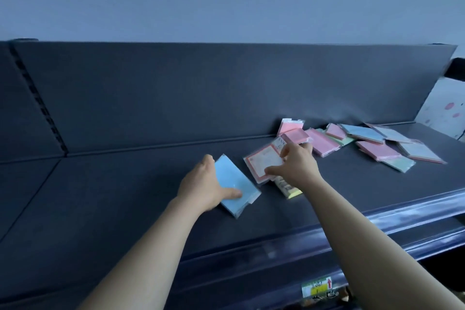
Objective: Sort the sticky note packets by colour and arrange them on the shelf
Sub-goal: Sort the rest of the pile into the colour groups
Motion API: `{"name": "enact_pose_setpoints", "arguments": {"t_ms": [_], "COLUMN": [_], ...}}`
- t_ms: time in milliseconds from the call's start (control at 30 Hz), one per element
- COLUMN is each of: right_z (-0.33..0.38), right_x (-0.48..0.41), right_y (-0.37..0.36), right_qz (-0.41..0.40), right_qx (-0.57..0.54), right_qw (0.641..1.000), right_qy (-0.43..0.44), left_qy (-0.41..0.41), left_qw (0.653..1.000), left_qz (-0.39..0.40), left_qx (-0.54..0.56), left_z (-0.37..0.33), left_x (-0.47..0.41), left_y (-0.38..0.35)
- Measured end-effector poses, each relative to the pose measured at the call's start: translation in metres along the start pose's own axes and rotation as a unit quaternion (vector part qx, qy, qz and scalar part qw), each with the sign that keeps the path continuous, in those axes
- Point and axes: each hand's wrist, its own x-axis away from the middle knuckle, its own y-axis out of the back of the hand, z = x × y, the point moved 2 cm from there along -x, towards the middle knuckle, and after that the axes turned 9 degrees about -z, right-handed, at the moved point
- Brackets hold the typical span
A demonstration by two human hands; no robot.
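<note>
We are pinning blue packet (236, 185) under left hand (205, 185); right hand (295, 165) pinching pink packet (264, 162) at 1 o'clock. Lifting clear, keeping colours apart.

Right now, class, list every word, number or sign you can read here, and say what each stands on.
None reads clearly.
Red-bordered label on the pink packet: print blurred.
Label strip on the packet behind: letters too blurred.
Sticker on the shelf edge: a red up arrow; text unreadable.
</note>
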Motion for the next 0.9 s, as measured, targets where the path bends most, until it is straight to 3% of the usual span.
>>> {"name": "enact_pose_setpoints", "arguments": {"t_ms": [300, 500, 900], "right_z": [0.058, 0.117, 0.273], "right_x": [0.027, 0.052, 0.161], "right_y": [-0.022, -0.04, -0.092], "right_qz": [-0.049, -0.035, 0.038], "right_qx": [-0.248, -0.218, -0.272], "right_qw": [0.964, 0.964, 0.939], "right_qy": [0.079, 0.148, 0.205], "left_qy": [0.087, 0.095, 0.148], "left_qw": [0.963, 0.952, 0.918], "left_qz": [-0.136, -0.174, -0.283], "left_qx": [0.215, 0.235, 0.237], "left_z": [0.067, 0.12, 0.259], "left_x": [0.02, 0.037, 0.108], "left_y": [0.04, 0.076, 0.192]}}
